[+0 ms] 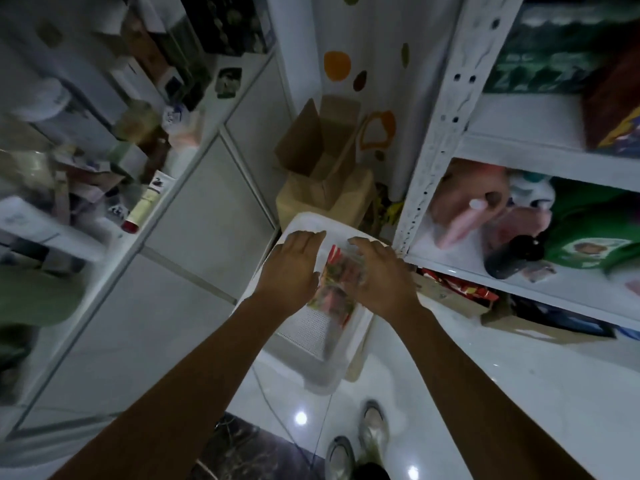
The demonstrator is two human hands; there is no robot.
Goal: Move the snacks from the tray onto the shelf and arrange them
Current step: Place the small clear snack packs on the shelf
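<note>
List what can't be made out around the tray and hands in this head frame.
- Snack packets: head view; both hands cover them and motion blur smears them, so count and labels are unreadable.
- Right hand: seen from its back; whether its fingers grip a packet cannot be told.
- Tray: far end hidden under the left hand.
- Red packs below the shelf board: mostly hidden by that board, blurred.

l hand (294, 268) flat, r hand (377, 275) round snacks (332, 294)

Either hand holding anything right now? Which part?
Left hand flat, holds nothing. Right hand covers the right side of the clear red-and-green snack packets in the white plastic tray; blur hides whether its grip is closed.
</note>
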